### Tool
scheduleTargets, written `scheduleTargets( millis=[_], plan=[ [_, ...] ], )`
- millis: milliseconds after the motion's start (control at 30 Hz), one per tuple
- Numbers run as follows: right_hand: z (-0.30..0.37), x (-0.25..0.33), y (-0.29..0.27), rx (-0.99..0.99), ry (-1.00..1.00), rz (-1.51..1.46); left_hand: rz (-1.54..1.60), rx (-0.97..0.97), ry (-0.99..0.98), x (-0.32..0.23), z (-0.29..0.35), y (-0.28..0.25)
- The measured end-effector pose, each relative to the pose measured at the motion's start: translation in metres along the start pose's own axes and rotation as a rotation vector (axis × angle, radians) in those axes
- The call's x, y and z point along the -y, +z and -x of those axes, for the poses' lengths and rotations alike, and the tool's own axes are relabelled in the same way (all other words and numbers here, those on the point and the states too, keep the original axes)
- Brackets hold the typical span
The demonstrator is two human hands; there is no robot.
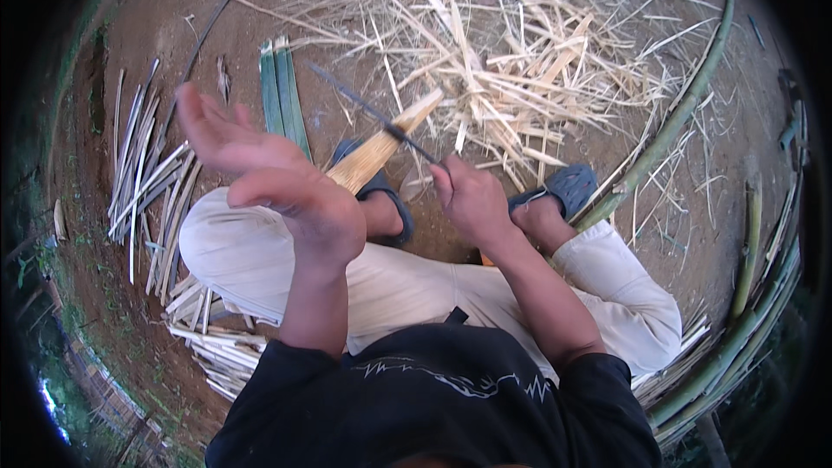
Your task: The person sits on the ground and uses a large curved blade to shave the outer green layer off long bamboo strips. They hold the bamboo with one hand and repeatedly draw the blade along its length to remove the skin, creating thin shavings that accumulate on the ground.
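Note:
My right hand [472,204] is closed round the near end of a thin dark knife [351,95], whose long narrow blade points up and to the left. The blade crosses a pale wedge-shaped piece of split wood [377,156], which narrows toward its far end. A dark patch shows where the two meet; I cannot tell whether they touch. My left hand [269,173] is raised above my knee, with thumb and fingers spread and nothing in them. It hides the near end of the wood piece.
Pale split sticks and shavings [537,69] lie heaped ahead. Green strips [283,95] lie beyond my left hand, and thin sticks [143,165] are on the left. A long green pole [680,113] curves along the right. My sandalled feet stand on bare soil.

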State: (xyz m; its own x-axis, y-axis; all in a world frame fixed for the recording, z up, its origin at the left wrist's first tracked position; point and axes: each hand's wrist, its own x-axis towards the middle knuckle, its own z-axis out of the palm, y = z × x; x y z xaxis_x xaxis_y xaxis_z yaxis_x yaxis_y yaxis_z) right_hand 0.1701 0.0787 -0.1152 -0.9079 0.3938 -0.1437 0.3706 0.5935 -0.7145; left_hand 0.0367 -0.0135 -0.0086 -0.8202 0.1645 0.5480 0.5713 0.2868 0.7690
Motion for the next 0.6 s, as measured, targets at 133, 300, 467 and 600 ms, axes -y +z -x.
scheduleTargets(
  millis=[133, 300, 467, 600],
  plan=[
    [0.014, 0.032, -0.017, 0.006, -0.006, -0.04, 0.019, -0.029, -0.08, 0.002, -0.002, -0.007],
    [-0.004, -0.014, 0.014, -0.117, -0.012, 0.029, -0.107, 0.032, -0.003, -0.009, 0.009, 0.003],
    [0.012, 0.017, 0.0, -0.127, -0.032, -0.073, 0.041, 0.103, -0.082, -0.01, 0.008, -0.005],
    [0.019, -0.02, 0.021, -0.123, -0.044, -0.002, 0.049, 0.189, -0.003, -0.017, 0.018, -0.003]
  ],
)
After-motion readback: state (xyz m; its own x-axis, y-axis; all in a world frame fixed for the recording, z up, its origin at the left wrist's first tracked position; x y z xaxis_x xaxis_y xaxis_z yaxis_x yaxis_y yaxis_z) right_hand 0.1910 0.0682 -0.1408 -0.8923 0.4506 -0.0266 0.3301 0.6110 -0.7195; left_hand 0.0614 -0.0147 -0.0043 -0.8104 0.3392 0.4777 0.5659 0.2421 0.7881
